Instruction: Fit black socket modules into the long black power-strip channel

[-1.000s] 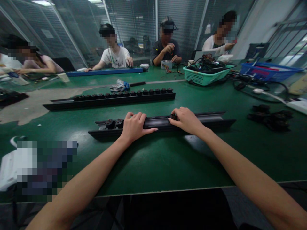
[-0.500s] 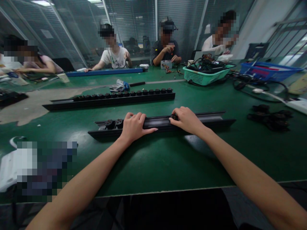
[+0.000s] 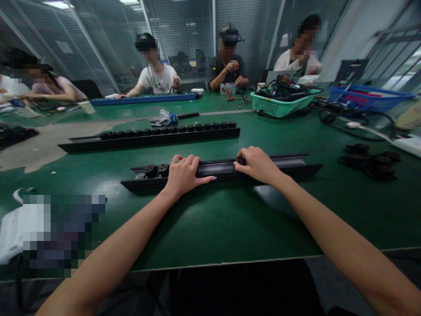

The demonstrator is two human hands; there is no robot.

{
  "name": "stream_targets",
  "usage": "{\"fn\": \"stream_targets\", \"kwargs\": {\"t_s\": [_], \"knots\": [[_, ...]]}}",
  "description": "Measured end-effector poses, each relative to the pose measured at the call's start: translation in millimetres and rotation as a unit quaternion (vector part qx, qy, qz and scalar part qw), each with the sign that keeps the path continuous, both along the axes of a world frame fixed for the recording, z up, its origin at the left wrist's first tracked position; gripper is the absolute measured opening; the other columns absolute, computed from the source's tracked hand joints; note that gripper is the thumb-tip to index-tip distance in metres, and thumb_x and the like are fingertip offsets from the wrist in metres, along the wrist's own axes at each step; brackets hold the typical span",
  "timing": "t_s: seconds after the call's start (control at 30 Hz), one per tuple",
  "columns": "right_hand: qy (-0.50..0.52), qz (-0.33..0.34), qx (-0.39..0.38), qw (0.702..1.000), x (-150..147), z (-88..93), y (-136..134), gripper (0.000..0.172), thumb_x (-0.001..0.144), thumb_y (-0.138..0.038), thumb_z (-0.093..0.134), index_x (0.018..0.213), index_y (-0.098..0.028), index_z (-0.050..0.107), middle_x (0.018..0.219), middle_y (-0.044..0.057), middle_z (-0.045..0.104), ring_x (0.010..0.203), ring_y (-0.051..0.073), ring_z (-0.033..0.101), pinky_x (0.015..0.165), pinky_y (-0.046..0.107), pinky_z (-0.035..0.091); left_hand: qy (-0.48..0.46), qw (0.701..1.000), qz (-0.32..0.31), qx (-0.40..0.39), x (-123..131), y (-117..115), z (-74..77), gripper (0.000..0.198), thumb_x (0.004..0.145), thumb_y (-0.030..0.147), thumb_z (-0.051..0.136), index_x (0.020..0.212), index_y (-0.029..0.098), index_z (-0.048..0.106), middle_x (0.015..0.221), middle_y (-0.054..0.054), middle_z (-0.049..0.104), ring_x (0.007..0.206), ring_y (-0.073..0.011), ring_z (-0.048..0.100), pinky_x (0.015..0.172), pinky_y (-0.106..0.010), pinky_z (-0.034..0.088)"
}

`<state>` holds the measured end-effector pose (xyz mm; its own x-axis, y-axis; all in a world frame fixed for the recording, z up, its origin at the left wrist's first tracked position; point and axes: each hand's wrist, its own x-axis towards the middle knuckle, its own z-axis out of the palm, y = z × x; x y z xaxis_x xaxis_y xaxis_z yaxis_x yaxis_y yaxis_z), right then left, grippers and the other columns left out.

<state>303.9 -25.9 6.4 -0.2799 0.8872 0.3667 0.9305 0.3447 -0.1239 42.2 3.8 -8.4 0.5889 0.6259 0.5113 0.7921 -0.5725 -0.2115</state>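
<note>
A long black channel rail (image 3: pixel 217 169) lies across the green table in front of me. At its left end sit two round black socket pieces (image 3: pixel 150 170) with small metal bits on top. My left hand (image 3: pixel 182 175) grips the rail just right of them, its fingers curled over and its thumb stretched along the near side. Whatever lies beneath that palm is hidden. Farther right, my right hand (image 3: pixel 255 164) pinches another black socket piece (image 3: pixel 241 160) in the channel, between thumb and fingers. Bare channel shows between the hands.
Behind lies a second rail (image 3: pixel 158 137) filled with several socket pieces. Loose black pieces (image 3: pixel 371 162) are heaped at right. A glove (image 3: pixel 164 118), a green basket of cables (image 3: pixel 279 105) and a blue basket (image 3: pixel 365 98) stand farther back. Several people sit around the table.
My right hand has shifted very slightly right along the channel with the socket piece. My left hand has stayed put. The person at the far right has lowered a hand.
</note>
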Motion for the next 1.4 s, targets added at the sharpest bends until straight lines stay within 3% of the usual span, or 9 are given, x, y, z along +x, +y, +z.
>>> {"fn": "stream_targets", "kwargs": {"t_s": [1.4], "knots": [[-0.026,-0.047,-0.021,0.998,7.2,6.4,-1.6,0.032,0.086,-0.042,0.048,0.095,-0.015,0.062,0.087,0.013,0.063,0.081,0.024,0.054,0.072,0.033,0.036,-0.015,1.0,-0.007,-0.01,0.0,-0.6,0.6,0.069,0.077,0.082,0.042,0.096,0.018,0.064,0.09,-0.012,0.067,0.08,-0.0274,0.062,0.083,-0.044,0.038]]}}
